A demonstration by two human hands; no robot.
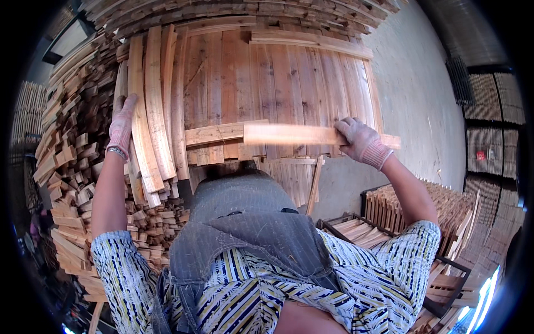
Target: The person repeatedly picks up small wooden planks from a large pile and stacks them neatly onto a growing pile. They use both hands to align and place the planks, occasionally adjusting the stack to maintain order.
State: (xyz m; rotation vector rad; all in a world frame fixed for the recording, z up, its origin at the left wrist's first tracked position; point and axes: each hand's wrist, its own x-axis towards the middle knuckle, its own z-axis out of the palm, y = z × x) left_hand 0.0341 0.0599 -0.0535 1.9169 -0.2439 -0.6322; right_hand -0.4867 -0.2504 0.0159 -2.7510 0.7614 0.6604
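Observation:
A bench top of side-by-side wooden planks (278, 89) lies in front of me. My right hand (361, 139), in a pale pinkish work glove, is closed around a light wooden slat (295, 134) near its right end. The slat lies crosswise along the near side of the planks, a little blurred, overlapping another crosswise slat (214, 133). My left hand (122, 125), gloved too, has its fingers stretched along the outer side of a long loose board (143, 122). Beside that board lie several similar boards (158, 100), pointing away from me.
Piled wood pieces (78, 139) rise high on the left, and stacked lumber (239, 14) stands across the far side. Another slat (311, 42) lies along the far edge. Bundled sticks (411, 206) and a dark-framed crate (356, 231) stand at the near right. Grey floor (414, 100) runs along the right.

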